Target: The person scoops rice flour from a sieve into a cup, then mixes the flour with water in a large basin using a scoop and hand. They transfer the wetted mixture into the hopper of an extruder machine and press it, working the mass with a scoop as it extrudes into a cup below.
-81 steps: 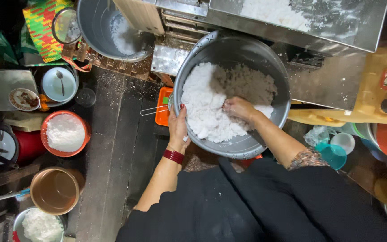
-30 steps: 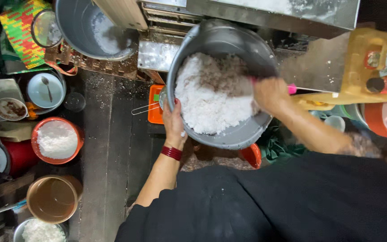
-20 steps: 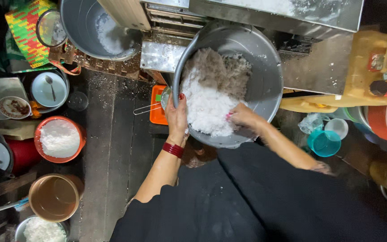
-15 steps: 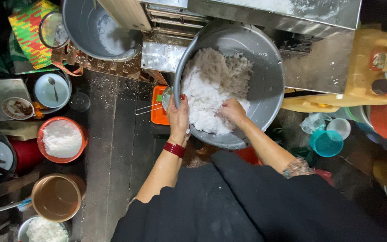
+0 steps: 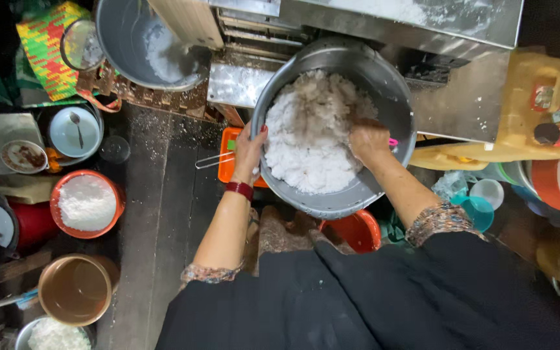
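While left hand [image 5: 249, 152] grips the basin [image 5: 393, 104] rim, right fingers [image 5: 365, 139] dig into white mash [image 5: 306, 142].

Grey metal basin [image 5: 393, 104] holds a white crumbly mass [image 5: 312, 139], greyer at its 12 o'clock edge. Left hand [image 5: 249, 152]: red nails, dark red wristband [image 5: 239, 189]. Black garment [image 5: 384, 301] with mottled multicolour cuffs [image 5: 439, 219]. At 9 o'clock of basin: orange tray [image 5: 228, 162], red-orange bowl [image 5: 87, 204] of white powder. At 10 o'clock: woven mat [image 5: 50, 48], green-yellow-red check. At 3 o'clock: yellow jug [image 5: 539, 107], teal cup [image 5: 478, 210]. At 8 o'clock: brown pot [image 5: 74, 290].
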